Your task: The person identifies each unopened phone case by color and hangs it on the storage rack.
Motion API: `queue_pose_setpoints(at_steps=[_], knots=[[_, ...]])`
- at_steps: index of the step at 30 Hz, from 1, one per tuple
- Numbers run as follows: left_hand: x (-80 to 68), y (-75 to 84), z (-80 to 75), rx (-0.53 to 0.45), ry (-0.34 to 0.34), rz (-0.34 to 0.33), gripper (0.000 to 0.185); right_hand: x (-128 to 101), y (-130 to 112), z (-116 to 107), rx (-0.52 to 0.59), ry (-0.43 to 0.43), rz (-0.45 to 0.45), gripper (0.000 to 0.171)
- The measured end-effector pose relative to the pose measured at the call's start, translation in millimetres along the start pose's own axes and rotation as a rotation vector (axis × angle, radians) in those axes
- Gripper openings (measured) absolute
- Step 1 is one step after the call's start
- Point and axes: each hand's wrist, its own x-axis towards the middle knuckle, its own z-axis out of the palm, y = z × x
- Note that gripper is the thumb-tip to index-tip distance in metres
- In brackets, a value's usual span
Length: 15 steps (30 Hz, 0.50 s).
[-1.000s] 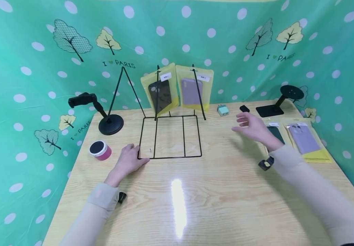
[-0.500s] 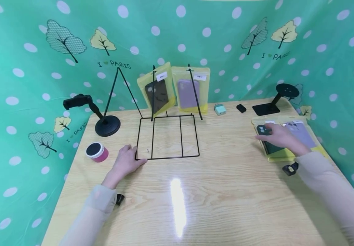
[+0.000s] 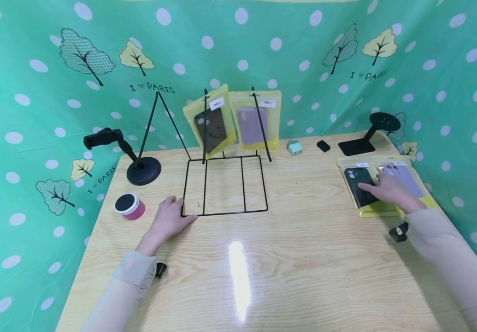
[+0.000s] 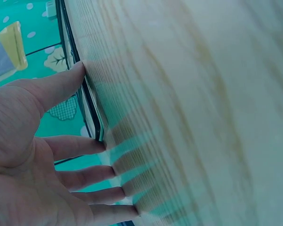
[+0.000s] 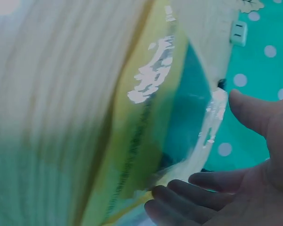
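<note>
- head view: our left hand (image 3: 169,220) lies flat, fingers spread, on the rack (image 3: 224,186) corner; our right hand (image 3: 387,190) rests with fingers relaxed on the dark case (image 3: 357,183), beside the purple case (image 3: 406,177) on the table (image 3: 288,258).
- left wrist: straight fingers (image 4: 80,145) touching the rack's wire (image 4: 91,103).
- right wrist: loose fingers (image 5: 198,194) on the yellow bag (image 5: 146,136), hand wide.

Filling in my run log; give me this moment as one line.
left hand: rests on wire rack corner | right hand: fingers on dark phone case bag | purple case bag: beside it | table
</note>
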Motion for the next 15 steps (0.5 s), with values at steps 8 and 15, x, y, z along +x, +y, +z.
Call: queue_pose_setpoints(at_steps=[8, 15], knots=[[0.9, -2.2, 0.6, 0.001, 0.022, 0.012, 0.071, 7.7, 7.6, 4.7, -0.02, -0.003, 0.026, 0.1], [0.7, -2.1, 2.3, 0.0, 0.019, 0.013, 0.071, 15.7, 7.4, 14.9, -0.085, 0.105, 0.064, 0.05]])
